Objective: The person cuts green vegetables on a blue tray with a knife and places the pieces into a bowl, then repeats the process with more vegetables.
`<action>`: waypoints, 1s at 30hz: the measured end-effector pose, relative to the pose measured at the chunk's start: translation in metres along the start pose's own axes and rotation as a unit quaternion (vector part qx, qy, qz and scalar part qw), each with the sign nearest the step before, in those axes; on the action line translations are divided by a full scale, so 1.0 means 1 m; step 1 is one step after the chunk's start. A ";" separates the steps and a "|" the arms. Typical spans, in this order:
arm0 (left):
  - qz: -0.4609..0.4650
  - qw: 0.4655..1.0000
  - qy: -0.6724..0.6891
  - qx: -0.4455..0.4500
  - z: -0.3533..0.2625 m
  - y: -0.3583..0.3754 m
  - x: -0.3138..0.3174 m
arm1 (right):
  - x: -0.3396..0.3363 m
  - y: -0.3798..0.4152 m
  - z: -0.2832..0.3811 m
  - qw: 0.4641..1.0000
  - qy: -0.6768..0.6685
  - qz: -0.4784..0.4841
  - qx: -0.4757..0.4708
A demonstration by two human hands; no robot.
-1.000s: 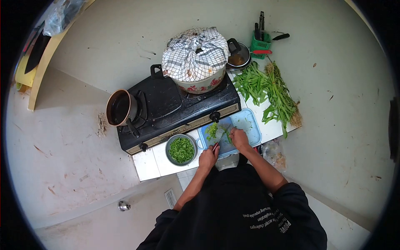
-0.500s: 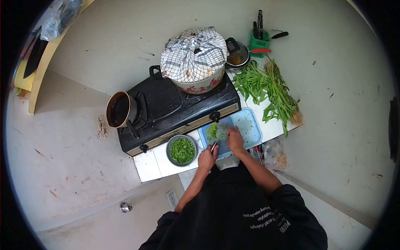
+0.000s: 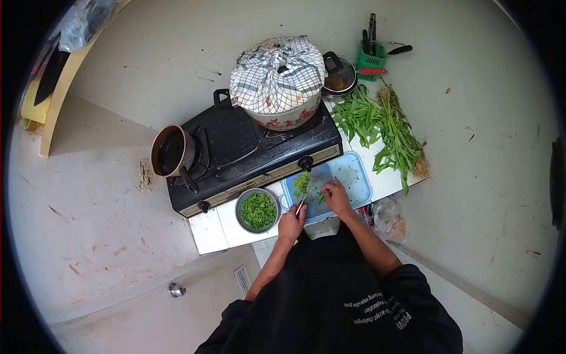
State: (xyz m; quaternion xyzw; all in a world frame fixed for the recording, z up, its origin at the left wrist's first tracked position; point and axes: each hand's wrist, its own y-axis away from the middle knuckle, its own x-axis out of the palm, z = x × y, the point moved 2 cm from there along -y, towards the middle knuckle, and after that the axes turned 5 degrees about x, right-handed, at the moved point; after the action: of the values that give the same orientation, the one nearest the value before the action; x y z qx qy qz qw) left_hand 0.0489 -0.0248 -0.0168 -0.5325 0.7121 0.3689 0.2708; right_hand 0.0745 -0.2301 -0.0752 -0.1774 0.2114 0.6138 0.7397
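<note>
My left hand (image 3: 291,223) is closed around the red handle of a knife (image 3: 302,205), whose blade points up over the blue cutting board (image 3: 321,176). Chopped greens (image 3: 301,183) lie on the board near the blade. My right hand (image 3: 336,199) is closed on a small bit of green leaf (image 3: 322,197) at the board's right part. The board rests on a light blue tray (image 3: 361,187). A grey bowl (image 3: 239,219) of chopped greens stands left of my left hand.
Behind the board is a black stove (image 3: 227,138) with a cloth-topped pot (image 3: 283,121) and a small saucepan (image 3: 171,152). Leafy greens with roots (image 3: 396,133) lie at the right, below a green basket (image 3: 370,61) of utensils. A plastic bag (image 3: 388,218) sits beside the counter.
My right hand has shifted slightly right, away from the knife and the chopped pile, with the bit of green. The knife blade shows more clearly. The whole view has moved slightly.
</note>
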 end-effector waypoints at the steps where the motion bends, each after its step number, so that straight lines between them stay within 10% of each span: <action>1: -0.004 1.000 -0.001 0.002 0.000 0.000 0.001 | -0.004 -0.001 0.001 1.000 -0.002 0.014 -0.008; 18: -0.025 1.000 0.005 0.004 0.004 0.001 0.006 | -0.019 -0.002 0.009 0.948 -0.259 0.119 0.138; 30: -0.010 1.000 -0.001 -0.005 0.005 0.002 0.005 | -0.014 -0.002 0.005 0.954 -0.203 0.131 0.180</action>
State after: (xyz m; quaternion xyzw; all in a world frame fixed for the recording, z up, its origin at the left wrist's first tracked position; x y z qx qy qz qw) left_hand 0.0453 -0.0235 -0.0228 -0.5404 0.7048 0.3699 0.2726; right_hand 0.0742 -0.2398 -0.0633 0.1160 0.1855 0.6804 0.6994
